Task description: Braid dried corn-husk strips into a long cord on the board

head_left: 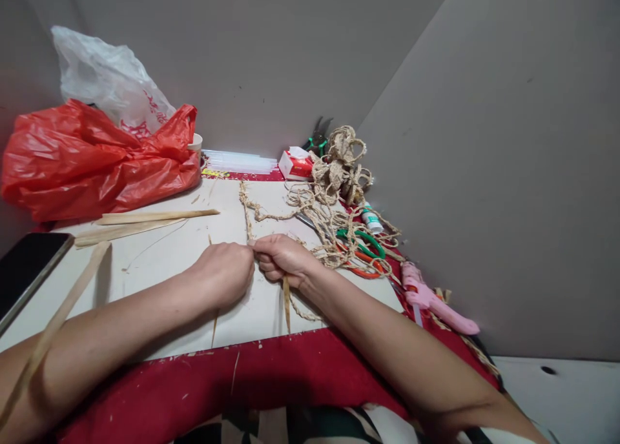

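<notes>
My left hand (227,273) is closed in a fist over the white board, palm side hidden. Thin dried straw ends stick out above and below it. Against it, my right hand (281,257) pinches with thumb and forefinger at the near end of a twisted straw cord (248,221). A pointed straw strip (287,305) hangs out under the right hand. The cord runs away from the hands, then bends right toward a tangled heap of straw cord (322,221). What lies inside both fists is hidden. One long straw strip (80,289) crosses my left forearm.
Flat straw strips (155,218) and a phone (33,270) lie left, below a red plastic bag (101,163). Green-handled scissors (363,242), orange-handled scissors (368,266), a pink glue gun (436,302), a tissue pack (295,165) and pliers (318,137) are at right. Grey walls enclose the table.
</notes>
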`<action>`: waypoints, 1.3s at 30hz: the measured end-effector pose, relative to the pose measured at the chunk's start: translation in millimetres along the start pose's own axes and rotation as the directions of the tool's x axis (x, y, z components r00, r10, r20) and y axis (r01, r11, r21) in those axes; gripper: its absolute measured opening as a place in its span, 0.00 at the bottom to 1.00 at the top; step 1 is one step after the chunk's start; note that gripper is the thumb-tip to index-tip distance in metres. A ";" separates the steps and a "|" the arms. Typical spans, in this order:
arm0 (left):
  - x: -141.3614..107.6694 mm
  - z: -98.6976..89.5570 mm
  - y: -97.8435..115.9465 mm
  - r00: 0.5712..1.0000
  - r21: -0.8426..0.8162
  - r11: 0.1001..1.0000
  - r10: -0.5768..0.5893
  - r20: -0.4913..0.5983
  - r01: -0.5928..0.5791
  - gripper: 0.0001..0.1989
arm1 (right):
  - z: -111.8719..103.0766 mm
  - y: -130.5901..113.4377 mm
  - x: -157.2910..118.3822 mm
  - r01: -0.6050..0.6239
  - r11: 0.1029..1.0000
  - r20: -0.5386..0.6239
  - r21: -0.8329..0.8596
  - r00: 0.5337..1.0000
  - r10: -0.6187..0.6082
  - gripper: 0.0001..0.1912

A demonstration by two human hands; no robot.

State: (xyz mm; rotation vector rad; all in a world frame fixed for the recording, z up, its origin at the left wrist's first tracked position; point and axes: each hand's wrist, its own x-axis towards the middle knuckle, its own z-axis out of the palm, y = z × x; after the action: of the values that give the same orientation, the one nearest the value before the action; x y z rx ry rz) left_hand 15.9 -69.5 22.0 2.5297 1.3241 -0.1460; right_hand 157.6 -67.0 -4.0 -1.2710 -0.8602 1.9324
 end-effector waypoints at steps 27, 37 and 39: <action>25.6 1.8 -24.6 0.981 -0.920 0.341 -0.058 0.188 0.196 0.09 | -23.3 -18.5 -3.9 -0.020 0.979 0.211 -0.203 0.975 0.064 0.09; 28.9 7.4 -30.4 0.973 -0.909 0.358 0.012 0.232 0.212 0.10 | -17.2 -14.8 -9.2 0.249 0.524 0.115 -0.815 0.955 -0.274 0.13; 28.5 7.1 -29.3 0.970 -0.920 0.320 0.017 0.243 0.225 0.10 | -15.7 -12.9 -9.8 0.243 0.386 0.115 -0.890 0.938 -0.327 0.13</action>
State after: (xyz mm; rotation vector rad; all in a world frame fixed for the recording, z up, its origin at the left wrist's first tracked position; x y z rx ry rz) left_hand 8.6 -33.3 3.1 1.3305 0.9949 0.2812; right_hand 177.5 -65.0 6.4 -1.5765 -2.0966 1.0437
